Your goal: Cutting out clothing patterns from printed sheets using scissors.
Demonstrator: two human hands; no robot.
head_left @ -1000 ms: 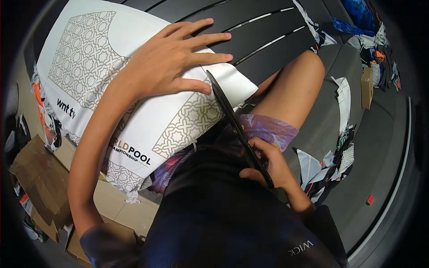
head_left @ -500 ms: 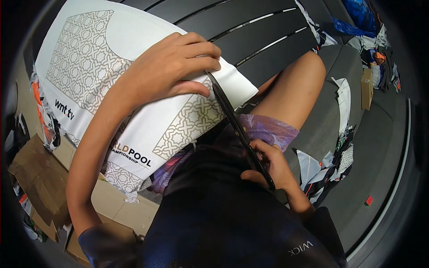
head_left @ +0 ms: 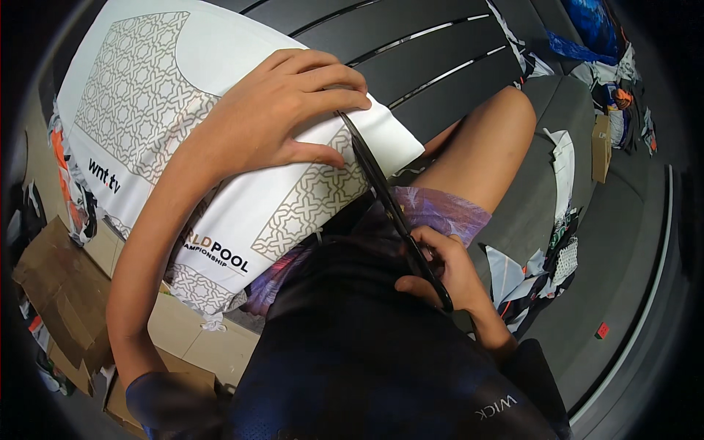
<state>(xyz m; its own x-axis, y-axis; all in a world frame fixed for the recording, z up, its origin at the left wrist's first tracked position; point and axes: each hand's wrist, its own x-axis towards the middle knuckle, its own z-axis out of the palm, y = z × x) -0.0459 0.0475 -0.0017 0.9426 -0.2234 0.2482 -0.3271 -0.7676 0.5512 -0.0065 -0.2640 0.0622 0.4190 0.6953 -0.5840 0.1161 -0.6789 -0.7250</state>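
Note:
A large white printed fabric piece (head_left: 220,66) with a beige lattice pattern and dark lettering lies over my lap and the dark slatted surface. My left hand (head_left: 286,110) rests on it near its right edge, palm down, with the thumb stretched away from the fingers. A pair of long black scissors (head_left: 389,202), seen nearly edge-on, points up and left. Their tips meet the fabric just under my left fingers. Around the handle end, close to my body, my right hand (head_left: 451,271) is closed; some of its fingers are hidden behind the scissors.
To the right runs a grey cushioned seat (head_left: 609,242) with fabric scraps (head_left: 513,275), a white strip (head_left: 562,169) and a small brown box (head_left: 601,147). Opened cardboard (head_left: 62,286) lies at lower left on the tiled floor. Blue cloth (head_left: 583,44) sits at the far right.
My left hand has shifted slightly right, its fingers straightening a little over the fabric. The scissors and my right hand stay almost where they were.

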